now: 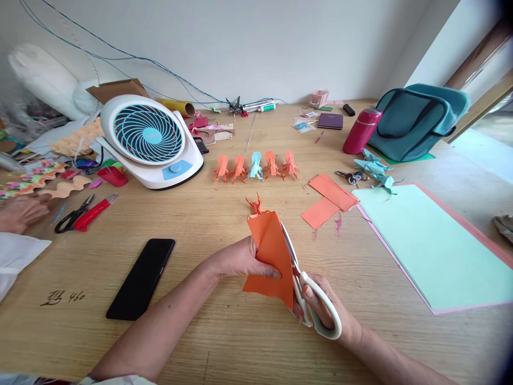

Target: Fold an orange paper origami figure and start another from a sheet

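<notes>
My left hand [248, 259] pinches a sheet of orange paper [274, 240], thumb on its front face. White-handled scissors [331, 315] are in my right hand [320, 299], with fingers through the loops. Their blades lie along the paper's right edge, pointing away from me; whether they are cutting into it I cannot tell. Just beyond the paper's top edge is a small orange folded paper figure [255, 205]. Farther back stands a row of folded paper figures, several orange [270, 163] and one light blue [255, 164]. Orange paper strips [332, 192] lie to the right.
A black phone [141, 278] lies left of my forearm. Beyond it are a red utility knife [94, 214], black scissors [74, 214] and a white fan [152, 141]. Another person's hand [26, 213] rests at far left. Pale green sheets [436, 246], a red bottle [362, 131] and a teal bag [417, 123] are right.
</notes>
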The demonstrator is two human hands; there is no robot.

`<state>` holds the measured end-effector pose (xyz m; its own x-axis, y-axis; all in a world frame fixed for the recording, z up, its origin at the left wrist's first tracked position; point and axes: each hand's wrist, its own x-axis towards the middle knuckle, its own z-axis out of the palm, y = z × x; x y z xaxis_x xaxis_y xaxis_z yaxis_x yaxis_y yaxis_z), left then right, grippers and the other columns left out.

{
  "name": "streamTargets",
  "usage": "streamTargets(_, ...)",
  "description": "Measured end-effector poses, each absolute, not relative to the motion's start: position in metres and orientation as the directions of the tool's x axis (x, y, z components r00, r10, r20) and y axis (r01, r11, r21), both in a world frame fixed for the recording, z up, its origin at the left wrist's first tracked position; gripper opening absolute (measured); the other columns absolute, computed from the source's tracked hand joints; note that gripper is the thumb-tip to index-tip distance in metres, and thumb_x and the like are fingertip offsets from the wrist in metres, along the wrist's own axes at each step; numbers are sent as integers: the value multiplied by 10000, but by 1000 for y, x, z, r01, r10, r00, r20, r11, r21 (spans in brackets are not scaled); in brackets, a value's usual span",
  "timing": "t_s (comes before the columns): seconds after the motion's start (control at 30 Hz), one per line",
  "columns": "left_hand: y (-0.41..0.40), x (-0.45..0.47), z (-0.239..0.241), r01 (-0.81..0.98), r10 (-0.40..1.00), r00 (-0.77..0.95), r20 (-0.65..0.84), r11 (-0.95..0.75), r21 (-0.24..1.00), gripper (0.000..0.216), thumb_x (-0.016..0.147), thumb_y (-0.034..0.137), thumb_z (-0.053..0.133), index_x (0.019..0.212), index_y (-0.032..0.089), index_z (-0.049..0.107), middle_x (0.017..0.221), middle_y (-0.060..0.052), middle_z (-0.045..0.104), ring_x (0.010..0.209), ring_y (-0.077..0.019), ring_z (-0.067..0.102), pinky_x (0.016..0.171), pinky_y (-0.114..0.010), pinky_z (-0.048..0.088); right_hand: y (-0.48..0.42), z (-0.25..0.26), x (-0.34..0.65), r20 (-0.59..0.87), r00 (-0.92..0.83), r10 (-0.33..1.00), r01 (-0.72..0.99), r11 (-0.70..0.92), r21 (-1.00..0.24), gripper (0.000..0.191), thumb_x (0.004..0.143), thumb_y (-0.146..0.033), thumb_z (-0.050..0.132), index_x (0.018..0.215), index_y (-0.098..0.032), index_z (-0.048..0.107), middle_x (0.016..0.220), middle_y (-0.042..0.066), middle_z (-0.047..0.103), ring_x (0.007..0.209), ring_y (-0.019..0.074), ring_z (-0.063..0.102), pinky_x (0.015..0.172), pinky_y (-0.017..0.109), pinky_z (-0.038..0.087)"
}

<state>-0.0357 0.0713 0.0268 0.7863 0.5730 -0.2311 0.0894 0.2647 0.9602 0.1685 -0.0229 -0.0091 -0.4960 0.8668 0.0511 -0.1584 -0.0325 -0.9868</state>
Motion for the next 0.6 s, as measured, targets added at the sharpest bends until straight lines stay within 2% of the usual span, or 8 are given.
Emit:
streamTargets(0.1,70,-34,28,89,571,789,-227,260,962,309,700,260,868,968,162,749,1051,-85,766,1001,-228,706,904,-334,562,-23,-9,169,48,-491,870,-143,-26,-989,572,951,-701,402,696,-203,521,531,-2,521,450,114,435,461,264,374)
streamTargets(0.27,71,-35,26,100,562,792,-236,263,960,381,637,261,909,974,171,756,1051,-71,766,1005,-231,700,928,-339,543,-22,-8,168,38,-491,870,-132,-31,-991,568,959,-691,393,683,-208,510,513,-10,507,438,111,423,451,260,368)
streamTargets(0.4,71,-35,24,83,557,799,-226,270,959,328,694,282,873,983,177,757,1021,-57,765,980,-207,696,922,-322,535,-23,-9,169,25,-494,869,-127,-44,-991,584,952,-700,397,660,-208,515,517,-2,513,450,117,436,463,267,384)
streamTargets(0.6,69,-33,21,100,579,781,-233,253,962,317,686,265,872,967,176,756,1001,-47,758,960,-197,689,895,-301,536,-23,-15,168,13,-488,873,-152,-70,-986,602,950,-709,398,657,-198,524,503,-7,512,434,107,432,451,253,383)
